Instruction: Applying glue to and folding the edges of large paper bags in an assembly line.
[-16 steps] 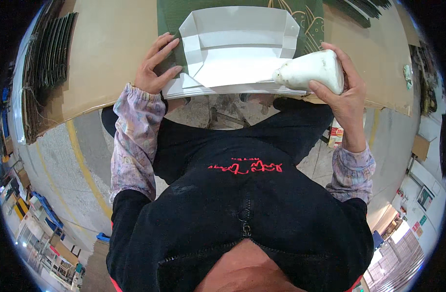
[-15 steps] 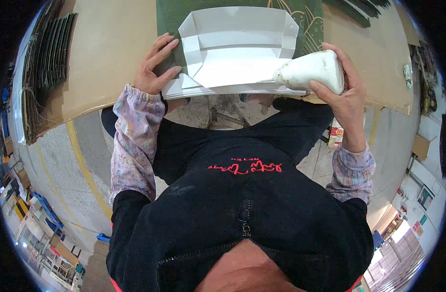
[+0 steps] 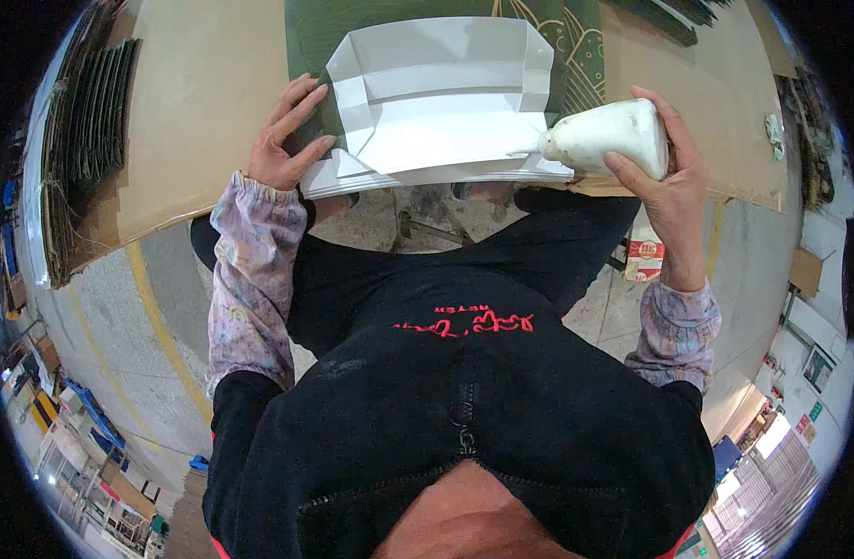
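Note:
A white plastic squeeze bottle [image 3: 606, 140] lies tilted on its side in my right hand [image 3: 674, 177], thumb on the near side and fingers around its base. Its thin nozzle points left, over the near right corner of a white cardboard box piece [image 3: 445, 130] with folded-up flaps. Whether the tip touches the card cannot be made out. My left hand [image 3: 290, 140] rests with spread fingers at the left end of the white piece, over green card. White layered edges show along the near side. Beneath and behind lies a green printed sheet [image 3: 399, 11] with gold line drawings.
The tan table [image 3: 198, 102] curves around in front of me. Dark green folded card stands in a stack [image 3: 105, 102] at the far left, and more dark pieces [image 3: 655, 20] lie at the back right. A red and white carton [image 3: 644, 261] sits below the table's right side.
The bottle in my right hand has shifted slightly right relative to the white card piece. The whole table view has drifted a little left. My left hand keeps its place by the card.

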Tool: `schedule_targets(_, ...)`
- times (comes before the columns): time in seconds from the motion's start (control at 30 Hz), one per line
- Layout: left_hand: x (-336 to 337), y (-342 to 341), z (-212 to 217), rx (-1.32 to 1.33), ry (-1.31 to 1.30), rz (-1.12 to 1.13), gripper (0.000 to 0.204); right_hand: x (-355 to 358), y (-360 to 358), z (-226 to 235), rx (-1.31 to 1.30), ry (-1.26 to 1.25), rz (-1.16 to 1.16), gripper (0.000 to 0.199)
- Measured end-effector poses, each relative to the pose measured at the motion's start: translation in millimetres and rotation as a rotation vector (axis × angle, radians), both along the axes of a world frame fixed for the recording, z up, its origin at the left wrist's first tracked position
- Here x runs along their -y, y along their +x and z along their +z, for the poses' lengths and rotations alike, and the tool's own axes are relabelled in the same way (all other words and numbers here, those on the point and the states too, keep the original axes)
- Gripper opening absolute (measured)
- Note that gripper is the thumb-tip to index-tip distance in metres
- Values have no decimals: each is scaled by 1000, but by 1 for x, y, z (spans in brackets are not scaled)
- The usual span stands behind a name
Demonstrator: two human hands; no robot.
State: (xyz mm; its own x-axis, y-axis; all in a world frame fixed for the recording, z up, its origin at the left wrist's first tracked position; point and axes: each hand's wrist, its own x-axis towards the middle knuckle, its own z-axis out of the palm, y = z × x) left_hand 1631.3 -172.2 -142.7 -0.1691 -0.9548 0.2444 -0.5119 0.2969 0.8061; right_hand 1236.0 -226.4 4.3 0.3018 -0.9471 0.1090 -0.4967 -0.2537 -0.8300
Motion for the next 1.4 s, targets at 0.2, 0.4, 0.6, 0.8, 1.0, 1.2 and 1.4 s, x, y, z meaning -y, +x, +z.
schedule_targets(0.2, 0, -1, 3, 35, 0, 10, 61, 3, -10, -3, 20, 4, -16, 61)
schedule_targets(0.4, 0, -4, 4, 15, -16, 34, 60, 4, -28, 2, 72, 18, -78, 58)
schedule_targets(0.6, -2, 0, -1, 23, -11, 24, 61, 9, -45, -7, 133, -38, -194, 56)
schedule_targets(0.8, -1, 1, -2, 16, -1, 13, 61, 13, -46, -9, 140, -38, -242, 54)
schedule_targets(1.0, -1, 0, -1, 28, -5, 19, 61, 14, -47, -13, 133, -46, -250, 54)
schedule_targets(1.2, -1, 1, -2, 37, -10, 17, 61, 14, -46, -14, 109, -43, -273, 54)
schedule_targets(1.4, -2, 0, 1, 30, 2, 20, 60, 13, -45, -18, 141, -16, -248, 55)
